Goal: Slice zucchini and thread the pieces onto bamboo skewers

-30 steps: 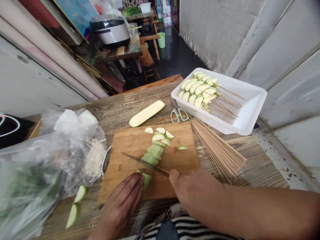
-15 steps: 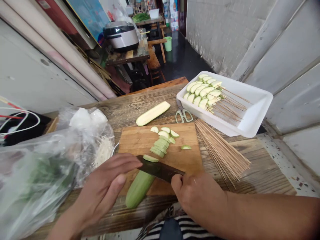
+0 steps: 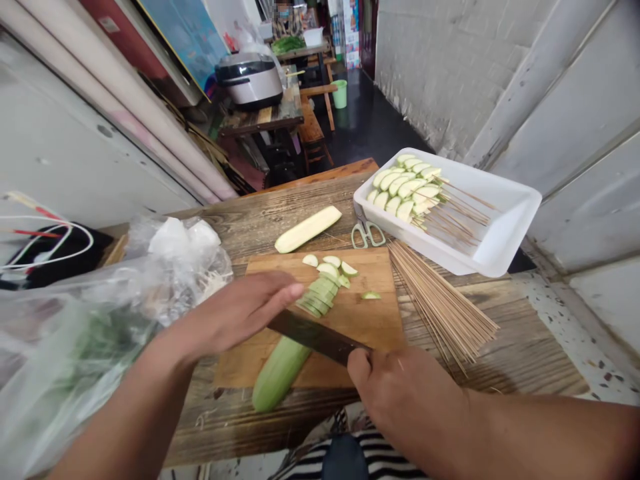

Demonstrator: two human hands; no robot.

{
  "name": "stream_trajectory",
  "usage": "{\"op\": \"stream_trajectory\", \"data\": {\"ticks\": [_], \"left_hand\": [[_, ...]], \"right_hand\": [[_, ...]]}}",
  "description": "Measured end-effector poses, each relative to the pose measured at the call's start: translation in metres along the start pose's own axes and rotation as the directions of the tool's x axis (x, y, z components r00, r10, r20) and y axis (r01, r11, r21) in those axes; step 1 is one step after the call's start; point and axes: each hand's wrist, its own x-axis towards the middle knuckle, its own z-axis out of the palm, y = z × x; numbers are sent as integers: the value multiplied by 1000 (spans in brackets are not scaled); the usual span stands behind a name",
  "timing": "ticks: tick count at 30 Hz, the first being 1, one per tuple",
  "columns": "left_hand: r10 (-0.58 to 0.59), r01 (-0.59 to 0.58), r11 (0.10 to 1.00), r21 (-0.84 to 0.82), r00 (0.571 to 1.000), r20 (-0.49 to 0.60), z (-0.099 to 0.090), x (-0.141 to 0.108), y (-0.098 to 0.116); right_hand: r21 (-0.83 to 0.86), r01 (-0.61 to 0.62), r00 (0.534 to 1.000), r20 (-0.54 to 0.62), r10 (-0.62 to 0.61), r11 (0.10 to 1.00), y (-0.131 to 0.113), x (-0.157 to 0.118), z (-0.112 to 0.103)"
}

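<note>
My right hand [image 3: 395, 380] is closed round the handle of a dark-bladed kitchen knife [image 3: 315, 337]. The blade lies across the upper end of a green zucchini half [image 3: 280, 377], flat over the cutting board [image 3: 370, 327]. Just beyond the blade, my left hand [image 3: 250, 303] has its fingers stretched out and its thumb beside the nearest slices. A leaning row of zucchini slices [image 3: 320, 293] is on the board, with a few loose ones farther up. Another zucchini half [image 3: 309, 229] rests cut face up behind the board.
A white tray [image 3: 505, 230] holds skewered zucchini slices at the back right. Green-handled scissors [image 3: 369, 235] and a bundle of wooden skewers [image 3: 445, 307] lie beside it. Plastic bags [image 3: 90, 353] with greens crowd the left. Across the room are a rice cooker [image 3: 250, 80] and a person.
My left hand has moved up and right, from the knife tip to the row of slices. The slice that was on the blade is no longer seen there. The knife has barely moved.
</note>
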Motion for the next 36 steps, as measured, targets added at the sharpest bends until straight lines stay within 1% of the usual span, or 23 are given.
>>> {"op": "stream_trajectory", "data": {"ticks": [1, 2, 3, 4, 5, 6, 7, 8, 9, 11, 13, 15, 18, 20, 24, 28, 31, 33, 36], "left_hand": [[9, -5, 999, 40, 995, -103, -1, -11, 2], [6, 19, 996, 92, 966, -258, 0, -23, 5], [17, 54, 988, 148, 899, -437, 3, -38, 8], [80, 27, 981, 190, 843, -532, 10, -52, 10], [151, -28, 973, 229, 830, -537, 19, -66, 13], [258, -155, 954, 257, 860, -440, 31, -79, 15], [353, -264, 926, 271, 862, -364, 44, -90, 16], [366, -286, 917, 277, 878, -307, 58, -98, 17], [333, -256, 927, 274, 898, -287, 72, -105, 18], [223, -168, 962, 214, 938, -266, 95, -112, 19], [107, -63, 985, 159, 954, -281, 110, -116, 21], [17, 17, 993, 113, 954, -298, 118, -116, 24], [-49, 71, 996, 60, 949, -310, 122, -114, 26], [-54, 76, 995, 57, 945, -322, 122, -110, 26], [-4, 38, 995, 88, 935, -356, 121, -103, 25], [72, -34, 993, 114, 934, -350, 113, -99, 25], [129, -81, 987, 142, 920, -370, 107, -96, 25], [144, -94, 985, 147, 914, -380, 104, -94, 24], [154, -112, 985, 134, 918, -365, 102, -93, 20]], "right_hand": [[8, 3, 1000, 9, -3, 1000, 2, -2, -4], [12, 4, 1000, 12, -4, 1000, 4, -3, -7], [17, 7, 1000, 13, -7, 1000, 5, -5, -10], [28, 16, 1000, 13, -16, 999, 6, -7, -13], [42, 31, 999, 8, -32, 999, 5, -9, -15], [52, 50, 999, -6, -50, 997, 4, -11, -16], [56, 65, 998, -27, -64, 996, 2, -12, -17], [54, 72, 996, -54, -69, 996, 0, -13, -17], [47, 74, 994, -80, -70, 996, -3, -14, -17], [29, 58, 992, -115, -54, 998, -6, -15, -15], [21, 33, 993, -110, -30, 999, -7, -14, -15], [17, 18, 997, -75, -16, 1000, -5, -12, -14], [-3, 24, 999, -22, -25, 1000, -2, -9, -14], [-13, 30, 999, -45, -31, 999, 0, -8, -14], [-32, 8, 990, -141, -12, 999, -2, -10, -12], [-64, -9, 986, -168, -2, 998, -4, -13, -8], [-73, -4, 979, -201, -11, 997, -3, -13, -6], [-68, 7, 975, -219, -22, 998, -2, -12, -7], [-35, 25, 980, -195, -31, 999, 1, -10, -12]]}}
